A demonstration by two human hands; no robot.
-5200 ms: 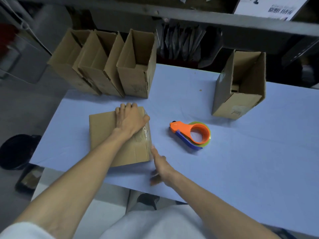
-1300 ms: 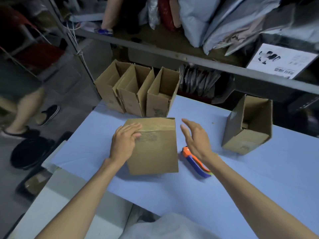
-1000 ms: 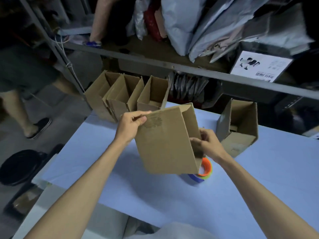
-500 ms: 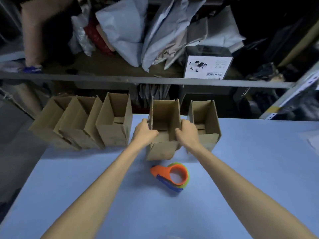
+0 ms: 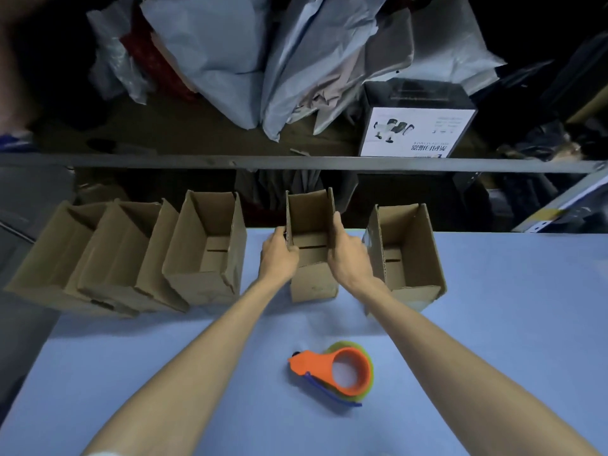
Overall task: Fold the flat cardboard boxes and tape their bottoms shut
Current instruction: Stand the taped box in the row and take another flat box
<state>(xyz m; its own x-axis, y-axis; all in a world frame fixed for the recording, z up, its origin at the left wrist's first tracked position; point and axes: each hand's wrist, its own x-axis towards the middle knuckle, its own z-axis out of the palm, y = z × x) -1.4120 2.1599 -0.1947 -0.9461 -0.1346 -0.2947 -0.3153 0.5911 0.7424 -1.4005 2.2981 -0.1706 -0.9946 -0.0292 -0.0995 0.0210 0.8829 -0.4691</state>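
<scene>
Both hands are on one open cardboard box (image 5: 313, 287) that stands upright, mouth up, at the far edge of the blue desk (image 5: 513, 340). The left hand (image 5: 279, 258) grips the box's left wall, fingers curled over its raw edge. The right hand (image 5: 346, 258) clasps the right wall from outside, with one finger running up along the flap. The box sits pinched between the two palms. Its base is down at the desk surface; whether it rests there with its full weight, I cannot tell. Inside it, the bottom flaps lie closed with a seam across them.

The box stands in a row of folded boxes along the desk's back edge. Just to its right, near the right forearm, is the right box (image 5: 408, 258), open at the top. To its left, with a gap of bare desk between, is the left box (image 5: 210, 255). Beyond that one, two more boxes (image 5: 108, 258) lean against each other at the desk's left corner.

An orange tape dispenser (image 5: 335, 373) with a blue blade guard and a green roll lies flat on the desk between the forearms, well apart from the row.

Behind the desk a grey metal shelf rail (image 5: 296, 162) runs across. On the shelf are heaped grey plastic bags (image 5: 230, 44) and a white printed carton (image 5: 414, 133).
</scene>
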